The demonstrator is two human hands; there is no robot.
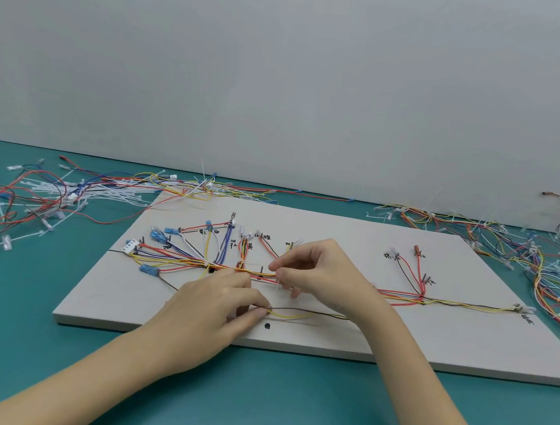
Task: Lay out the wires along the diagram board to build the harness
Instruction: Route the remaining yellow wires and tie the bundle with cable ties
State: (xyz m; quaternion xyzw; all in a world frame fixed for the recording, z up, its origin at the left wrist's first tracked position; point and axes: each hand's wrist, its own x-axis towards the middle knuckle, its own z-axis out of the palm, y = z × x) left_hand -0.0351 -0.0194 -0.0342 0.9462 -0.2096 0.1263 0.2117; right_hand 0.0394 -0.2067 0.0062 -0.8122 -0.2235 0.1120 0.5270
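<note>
A white diagram board (pixel 329 337) lies on the teal table, marked with black lines and handwritten labels. A bundle of red, yellow, blue and black wires (pixel 181 258) runs along its main line, with branches ending in blue and white connectors. My left hand (pixel 211 307) pinches a yellow and a dark wire (pixel 301 313) at the board's front middle. My right hand (pixel 314 272) pinches a thin white cable tie (pixel 278 284) at the bundle's middle. The trunk continues right to a white terminal (pixel 525 309).
Loose wires and white cable ties (pixel 55 194) are heaped at the back left of the table. Another tangle of wires (pixel 504 243) lies at the back right. A grey wall panel (pixel 282 78) stands behind the board.
</note>
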